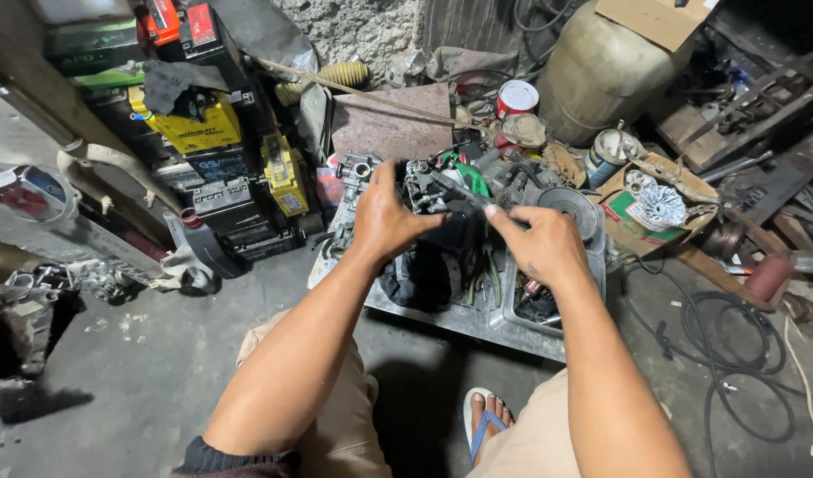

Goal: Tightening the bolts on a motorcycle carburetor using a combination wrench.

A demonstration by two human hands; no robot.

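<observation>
A shallow metal tray [460, 320] is sitting on the concrete floor [150, 354], and a greasy, dark engine part [446, 208] is standing in it toward its far edge, showing grey cast metal, black housing and green wiring. The left hand [384, 217] is gripping the part's left side, fingers curled around it. The right hand [544, 243] is pinching a slim dark tool [455, 188] laid across the part's top. Pliers [488, 274] are lying in the tray beneath.

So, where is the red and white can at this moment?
In the head view, the red and white can stands at the top centre, behind the cluttered metal tray, just left of the big beige tank and beyond the right hand.
</observation>
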